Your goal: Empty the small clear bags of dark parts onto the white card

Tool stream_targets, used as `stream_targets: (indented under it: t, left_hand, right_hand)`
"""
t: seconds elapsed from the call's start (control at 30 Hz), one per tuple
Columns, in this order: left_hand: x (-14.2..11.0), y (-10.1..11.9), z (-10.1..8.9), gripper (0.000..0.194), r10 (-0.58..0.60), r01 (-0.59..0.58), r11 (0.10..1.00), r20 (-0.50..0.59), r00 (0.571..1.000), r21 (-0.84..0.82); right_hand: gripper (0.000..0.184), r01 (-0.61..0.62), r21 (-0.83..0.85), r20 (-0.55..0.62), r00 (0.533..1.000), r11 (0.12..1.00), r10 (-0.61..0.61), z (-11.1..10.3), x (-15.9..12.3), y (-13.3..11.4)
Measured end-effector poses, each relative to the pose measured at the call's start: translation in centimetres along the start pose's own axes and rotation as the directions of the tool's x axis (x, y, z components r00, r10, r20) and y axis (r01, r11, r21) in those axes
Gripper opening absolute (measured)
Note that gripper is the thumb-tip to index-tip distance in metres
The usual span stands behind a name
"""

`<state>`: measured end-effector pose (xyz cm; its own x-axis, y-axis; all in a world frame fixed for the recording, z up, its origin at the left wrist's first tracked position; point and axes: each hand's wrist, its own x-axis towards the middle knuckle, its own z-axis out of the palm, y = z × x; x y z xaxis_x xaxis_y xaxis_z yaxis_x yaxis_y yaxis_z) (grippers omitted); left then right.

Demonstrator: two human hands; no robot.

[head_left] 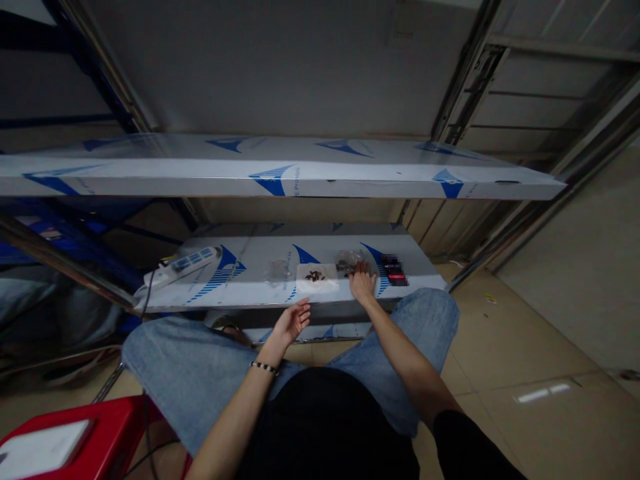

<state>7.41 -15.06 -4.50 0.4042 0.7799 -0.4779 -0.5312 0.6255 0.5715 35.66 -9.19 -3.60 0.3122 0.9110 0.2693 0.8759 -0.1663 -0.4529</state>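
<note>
Fingers spread, my right hand (pixel 363 283) rests on the lower shelf, its fingertips at a clear plastic bag (pixel 345 259) with dark bits inside. The fingers partly cover the bag. My left hand (pixel 293 322) hovers before the shelf's front edge, loosely curled with nothing in it. Between the hands and the bag's left side lies a white sheet (pixel 327 285), with a small heap of dark brown pieces (pixel 315 275) on it; their kind is too small to make out. Another clear plastic piece (pixel 278 272) lies left of the sheet.
A blurred black and red item (pixel 395 270) lies right of my right hand. At the shelf's left end is a white power strip (pixel 187 265) with a cable. The upper shelf (pixel 350 189) overhangs behind. A red stool (pixel 117 427) carries a white flat object (pixel 45 448).
</note>
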Motion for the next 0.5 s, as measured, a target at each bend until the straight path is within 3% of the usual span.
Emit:
stream_targets:
  t: [0.13,0.23,0.37,0.5]
  left_hand:
    - [0.7,0.5,0.5,0.030,0.048,-0.049,0.998,0.032,0.998,0.042]
    - [1.4,0.5,1.5,0.030,0.115,-0.124,0.990,0.122,0.986,0.066]
    - [2.2,-0.5,2.1,0.031,0.158,-0.167,0.985,0.131,0.979,0.054]
    - [2.3,-2.0,1.3,0.031,0.205,-0.210,0.972,0.059,0.977,0.107]
  right_hand:
    - [0.061,0.062,0.154,-0.102,0.994,0.986,-0.047,-1.5,-0.5,-1.1]
    - [0.060,0.090,0.345,-0.097,0.993,0.934,-0.060,-0.4,-3.3,-3.4]
    - [0.056,-0.018,0.623,0.055,0.998,0.782,-0.021,2.6,-9.3,-6.7]
    - [0.040,-0.089,0.773,0.225,0.964,0.628,-0.141,3.7,-11.8,-7.9]
